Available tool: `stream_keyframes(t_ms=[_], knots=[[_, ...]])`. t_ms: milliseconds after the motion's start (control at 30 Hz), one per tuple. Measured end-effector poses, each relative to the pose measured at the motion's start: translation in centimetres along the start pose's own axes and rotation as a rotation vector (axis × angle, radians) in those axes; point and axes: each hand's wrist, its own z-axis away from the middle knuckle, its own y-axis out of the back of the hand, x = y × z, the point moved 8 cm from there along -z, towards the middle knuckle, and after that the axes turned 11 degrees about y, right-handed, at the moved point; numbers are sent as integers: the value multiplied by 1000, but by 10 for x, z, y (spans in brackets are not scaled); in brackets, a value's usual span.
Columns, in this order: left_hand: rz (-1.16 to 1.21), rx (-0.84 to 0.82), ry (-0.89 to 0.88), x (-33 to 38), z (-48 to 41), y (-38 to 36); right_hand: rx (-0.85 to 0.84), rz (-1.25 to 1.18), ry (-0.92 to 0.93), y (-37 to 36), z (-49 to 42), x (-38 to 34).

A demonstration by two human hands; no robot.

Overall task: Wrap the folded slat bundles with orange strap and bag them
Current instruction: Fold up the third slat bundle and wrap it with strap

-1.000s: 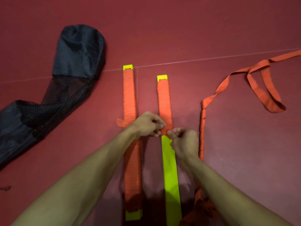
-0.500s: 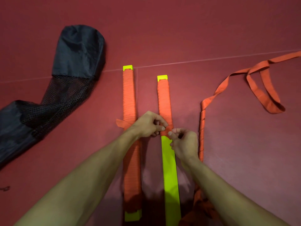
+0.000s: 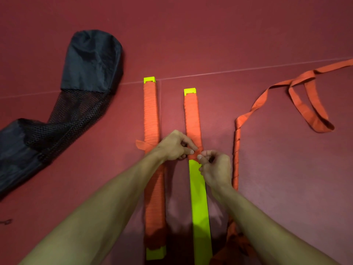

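Two yellow slat bundles lie side by side on the red floor. The left bundle (image 3: 150, 115) is covered in orange strap nearly end to end. Orange strap covers only the far half of the right bundle (image 3: 199, 203); its near half is bare yellow. My left hand (image 3: 174, 146) and my right hand (image 3: 214, 169) meet at the lower edge of that wrapping, each pinching the orange strap (image 3: 193, 121) there. The loose strap (image 3: 236, 150) runs along the right side and away in loops (image 3: 309, 111).
A black bag (image 3: 89, 60) with a mesh middle section lies open-ended at the left, bent toward the frame's left edge. A seam in the red mat (image 3: 229, 70) crosses behind the bundles. More bunched strap lies by my right forearm at the bottom.
Both hands stay at the same spot on the right bundle with small finger movements on the strap. The bundles, bag and loose strap have barely moved.
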Motion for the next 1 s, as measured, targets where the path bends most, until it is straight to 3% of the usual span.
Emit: stream_keyframes(t_ms=[267, 500, 733, 1000], knots=[[-145, -26, -21, 6, -1, -1, 10, -27, -18, -2, 0, 4], [-232, 108, -182, 9, 7, 5, 23, 24, 41, 0, -2, 4], [-96, 26, -68, 5, 2, 2, 30, -26, 7, -3, -3, 11], [-172, -28, -85, 14, 6, 2, 30, -4, 17, -1, -2, 9]])
